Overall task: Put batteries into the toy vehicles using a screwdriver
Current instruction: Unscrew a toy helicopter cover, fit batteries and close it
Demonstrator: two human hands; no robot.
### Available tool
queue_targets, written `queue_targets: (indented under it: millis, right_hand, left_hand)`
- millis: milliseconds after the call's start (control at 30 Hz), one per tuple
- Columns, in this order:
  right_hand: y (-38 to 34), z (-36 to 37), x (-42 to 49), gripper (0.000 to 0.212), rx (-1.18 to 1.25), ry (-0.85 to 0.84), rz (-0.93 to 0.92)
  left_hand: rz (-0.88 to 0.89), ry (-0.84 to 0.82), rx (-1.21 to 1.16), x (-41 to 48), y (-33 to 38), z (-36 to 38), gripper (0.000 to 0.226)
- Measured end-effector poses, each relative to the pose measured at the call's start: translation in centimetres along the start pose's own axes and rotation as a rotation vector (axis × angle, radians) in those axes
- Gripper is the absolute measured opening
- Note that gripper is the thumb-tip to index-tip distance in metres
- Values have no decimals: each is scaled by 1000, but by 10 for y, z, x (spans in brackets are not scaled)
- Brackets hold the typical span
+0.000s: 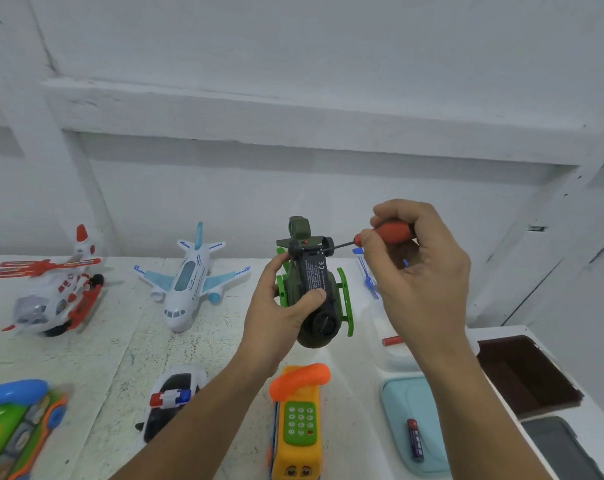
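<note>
A dark green toy helicopter point(312, 289) with bright green skids is held belly-up above the table, black battery cover facing me. My left hand point(283, 306) grips its body from the left, thumb across the underside. My right hand point(421, 268) grips a red-handled screwdriver point(380, 235). Its thin black shaft points left, the tip at the black wheel axle near the tail. A loose battery point(415, 439) lies in a pale blue tray point(397, 410) at lower right. A red battery end point(392, 340) shows beside my right wrist.
On the white table stand a red-white helicopter point(54, 292), a white-blue airplane point(189, 280), a police car point(172, 400), a yellow phone toy point(298, 420) and a green-blue toy point(16, 427). A brown tray point(525, 372) and a grey tray point(557, 445) sit at right.
</note>
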State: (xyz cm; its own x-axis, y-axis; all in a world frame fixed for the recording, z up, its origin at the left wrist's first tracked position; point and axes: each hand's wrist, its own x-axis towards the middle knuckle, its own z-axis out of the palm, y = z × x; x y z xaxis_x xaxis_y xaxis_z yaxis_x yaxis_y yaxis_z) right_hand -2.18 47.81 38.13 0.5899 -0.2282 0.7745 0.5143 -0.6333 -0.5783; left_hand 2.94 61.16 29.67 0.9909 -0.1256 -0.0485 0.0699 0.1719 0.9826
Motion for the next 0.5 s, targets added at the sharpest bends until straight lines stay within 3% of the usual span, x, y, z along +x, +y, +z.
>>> queue_targets:
  millis: [500]
  right_hand:
    - [6, 0, 0, 25, -156, 48, -175]
  left_hand:
    - [4, 18, 1, 2, -1, 4, 68]
